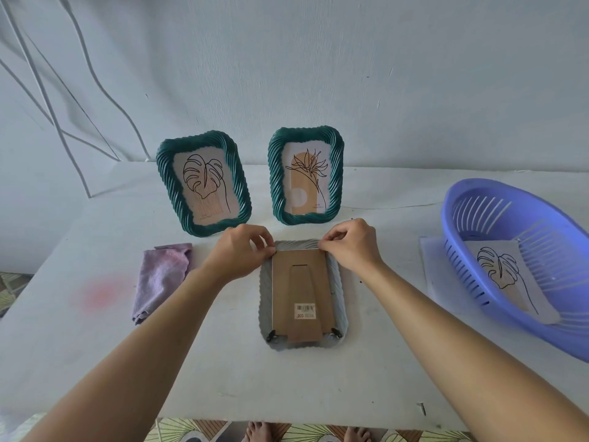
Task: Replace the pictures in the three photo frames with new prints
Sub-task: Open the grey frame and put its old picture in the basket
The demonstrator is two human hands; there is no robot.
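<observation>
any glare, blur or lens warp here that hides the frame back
Head view: soft bluish light, faint shadows, no glare; wide-angle warp stretches the blue basket at the right edge; the face-down frame in the middle is sharp, its barcode bars distinct.

Soft, even light is filling the scene, giving the white worktop (302, 384) and the wall (318, 59) a cool bluish cast. Only faint shadows are lying beside the face-down frame (339, 282) and under the basket (449, 224). The wide lens is bending the edges and stretching the basket, while the centre is showing sharp.
</observation>
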